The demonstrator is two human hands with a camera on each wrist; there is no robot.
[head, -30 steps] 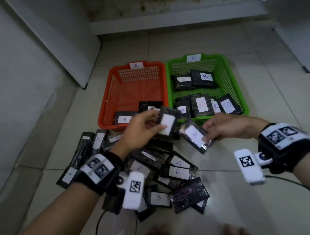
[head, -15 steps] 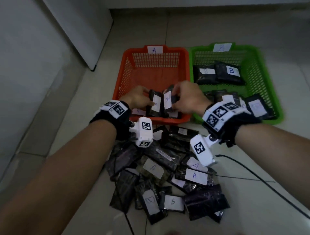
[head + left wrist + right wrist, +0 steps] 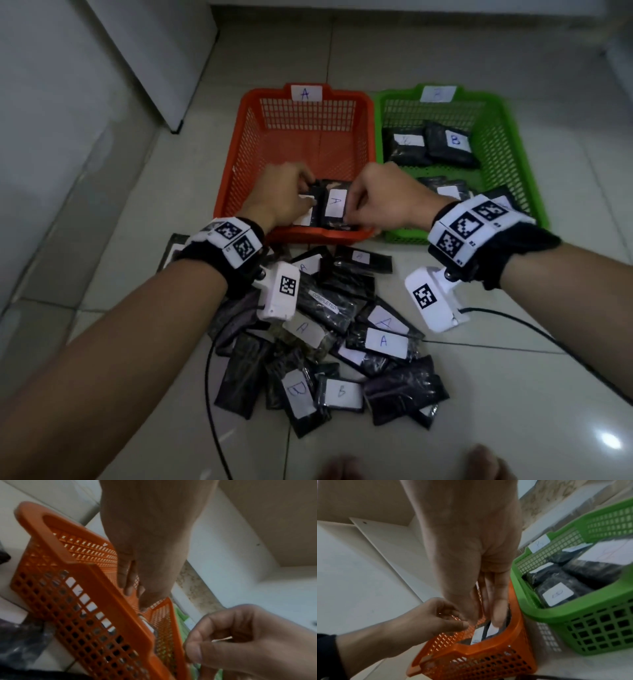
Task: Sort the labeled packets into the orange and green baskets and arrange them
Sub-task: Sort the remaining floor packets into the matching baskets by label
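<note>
Both forearms are bare. Each wrist wears a black fabric band: the left band (image 3: 219,263) and the right band (image 3: 493,253). On top of each band sits a white plate printed with square black-and-white coded markers, two showing on the left plate (image 3: 234,240), three on the right plate (image 3: 472,226), which also carries small black lettering at its edge, too small to read. A white rounded box hangs under each wrist, each bearing one coded marker: the left box (image 3: 279,296) and the right box (image 3: 435,298). A round dark lens sits where each box meets its band. A thin black cable (image 3: 548,339) runs from the right box; another cable (image 3: 210,387) trails below the left one.
</note>
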